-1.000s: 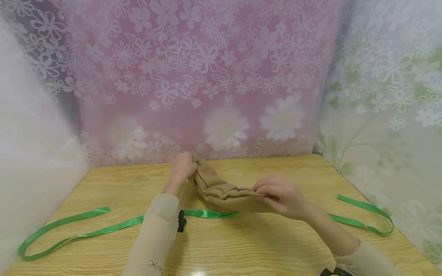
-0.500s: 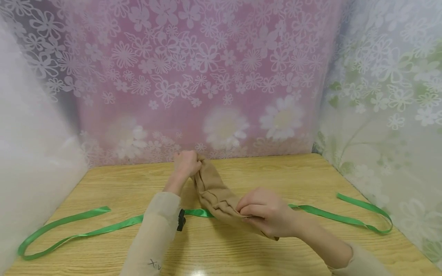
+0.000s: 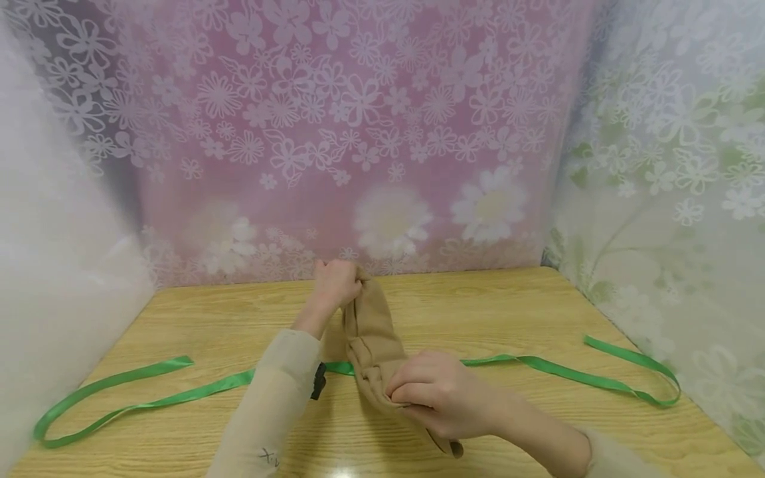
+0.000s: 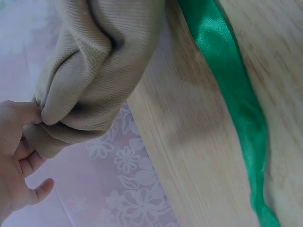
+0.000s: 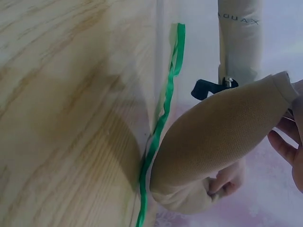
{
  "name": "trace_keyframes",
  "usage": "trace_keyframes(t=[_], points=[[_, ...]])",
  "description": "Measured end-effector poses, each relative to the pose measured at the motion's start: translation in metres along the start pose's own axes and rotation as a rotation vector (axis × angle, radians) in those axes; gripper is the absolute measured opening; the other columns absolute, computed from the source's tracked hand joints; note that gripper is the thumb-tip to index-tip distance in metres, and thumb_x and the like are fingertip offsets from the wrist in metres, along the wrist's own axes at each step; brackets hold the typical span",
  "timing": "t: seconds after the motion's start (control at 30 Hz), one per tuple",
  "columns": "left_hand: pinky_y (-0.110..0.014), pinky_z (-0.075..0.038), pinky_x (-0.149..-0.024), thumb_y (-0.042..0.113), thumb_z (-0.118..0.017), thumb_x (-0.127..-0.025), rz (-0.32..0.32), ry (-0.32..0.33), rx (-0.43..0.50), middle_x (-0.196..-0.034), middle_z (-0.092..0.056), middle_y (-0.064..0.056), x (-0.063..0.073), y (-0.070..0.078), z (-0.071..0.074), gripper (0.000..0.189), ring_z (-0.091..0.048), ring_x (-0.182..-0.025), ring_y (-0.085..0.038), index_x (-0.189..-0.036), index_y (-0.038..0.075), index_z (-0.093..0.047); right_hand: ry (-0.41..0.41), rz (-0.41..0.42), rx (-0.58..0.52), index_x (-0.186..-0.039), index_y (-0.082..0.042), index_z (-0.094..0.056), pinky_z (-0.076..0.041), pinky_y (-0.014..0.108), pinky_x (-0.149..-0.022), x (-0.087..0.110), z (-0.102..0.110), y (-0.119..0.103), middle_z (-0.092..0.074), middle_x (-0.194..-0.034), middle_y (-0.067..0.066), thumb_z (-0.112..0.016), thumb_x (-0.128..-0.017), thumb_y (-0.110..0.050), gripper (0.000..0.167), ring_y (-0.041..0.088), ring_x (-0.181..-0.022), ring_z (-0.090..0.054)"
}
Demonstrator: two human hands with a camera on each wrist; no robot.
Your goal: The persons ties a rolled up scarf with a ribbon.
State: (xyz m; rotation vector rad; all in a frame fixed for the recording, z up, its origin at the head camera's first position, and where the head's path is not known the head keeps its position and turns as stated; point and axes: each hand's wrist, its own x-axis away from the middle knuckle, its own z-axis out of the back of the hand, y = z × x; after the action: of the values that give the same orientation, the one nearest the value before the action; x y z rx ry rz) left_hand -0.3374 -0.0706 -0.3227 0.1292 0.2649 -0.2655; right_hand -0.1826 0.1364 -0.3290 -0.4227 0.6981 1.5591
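Observation:
A tan cloth [image 3: 376,325], folded and bunched into a long strip, is stretched between my two hands above the table. At its far end my left hand [image 3: 336,284] grips the gathered fabric; in the left wrist view the fingers [image 4: 32,113] pinch the folds. Nearer to me, my right hand [image 3: 445,393] pinches the other end, with a short tail of fabric hanging past the fingers. The right wrist view shows the cloth [image 5: 213,132] sagging in a curve close to the table. Below it, a green ribbon [image 3: 179,398] runs across the table, its middle partly hidden.
The wooden table [image 3: 478,299] has a pink flowered curtain [image 3: 382,133] behind it. A white curtain [image 3: 66,232] stands at the left and a flowered one [image 3: 669,232] at the right. Both ribbon ends loop back near the table's sides.
My right hand has moved left and toward me, swinging its end of the cloth along. My left hand has shifted slightly right. More of the ribbon on the right is uncovered.

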Motion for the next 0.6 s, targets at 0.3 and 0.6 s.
trace_keyframes(t=[0.3,0.6], points=[[-0.047,-0.033,-0.083,0.008,-0.053,-0.089,-0.039,0.021,-0.022,-0.065,-0.055,-0.002,0.000,0.000,0.003,0.017,-0.050,-0.066,-0.020,-0.076,0.015,-0.062,-0.104,-0.065,-0.015,-0.083,-0.014,-0.065,-0.045,0.015,-0.078,-0.001,-0.023,-0.009,-0.063,-0.093,-0.006,-0.069,-0.075,-0.003,0.014,0.006,-0.083,-0.058],[-0.049,-0.034,-0.088,0.009,-0.054,-0.089,-0.066,0.021,-0.024,-0.080,-0.064,-0.004,-0.001,0.004,0.001,0.015,-0.057,-0.076,-0.023,-0.091,0.014,-0.068,-0.186,-0.028,0.071,-0.080,-0.018,-0.067,-0.041,0.009,-0.074,-0.013,-0.045,-0.014,-0.062,-0.091,-0.011,-0.072,-0.075,-0.013,0.009,0.002,-0.079,-0.056]])
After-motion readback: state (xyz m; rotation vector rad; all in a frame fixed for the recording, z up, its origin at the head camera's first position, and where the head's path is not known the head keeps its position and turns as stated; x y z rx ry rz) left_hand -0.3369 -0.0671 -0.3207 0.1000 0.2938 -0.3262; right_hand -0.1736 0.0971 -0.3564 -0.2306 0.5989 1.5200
